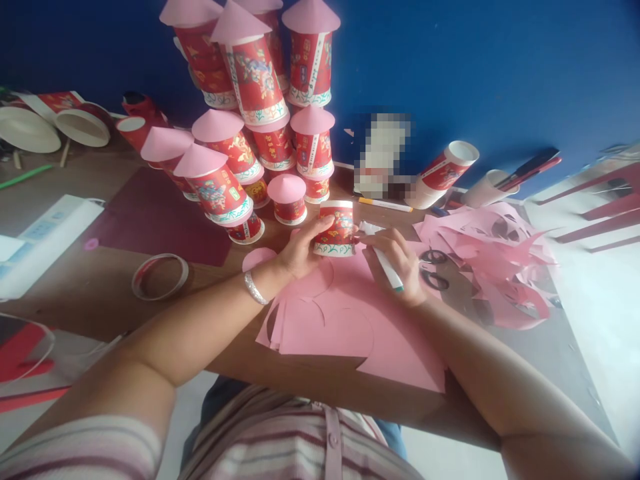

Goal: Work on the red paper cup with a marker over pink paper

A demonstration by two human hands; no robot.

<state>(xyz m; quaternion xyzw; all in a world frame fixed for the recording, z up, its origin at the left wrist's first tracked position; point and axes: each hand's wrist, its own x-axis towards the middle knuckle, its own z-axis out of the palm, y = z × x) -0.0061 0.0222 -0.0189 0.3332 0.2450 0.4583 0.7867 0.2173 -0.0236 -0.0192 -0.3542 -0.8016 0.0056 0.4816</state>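
Note:
My left hand [303, 252] is closed around a small red printed paper cup [339, 230]. Green squiggles run along the white band at its lower edge. Close to the cup's right side, my right hand [400, 263] grips a white marker [389, 270] with a green end pointing down toward me. Its writing tip is hard to make out. Beneath both hands lie pink paper sheets [345, 340] with round outlines and cuts. Just beyond the cup stands a small red cup with a pink cone top [287, 190].
Stacked red cups with pink cone roofs [257, 73] rise against the blue wall. Scissors [434, 257] and pink scraps [500, 247] lie right. A pen cup [487, 190], leaning cups [445, 175] and an orange-white marker [385, 204] sit behind. At left is a tape roll [137, 283].

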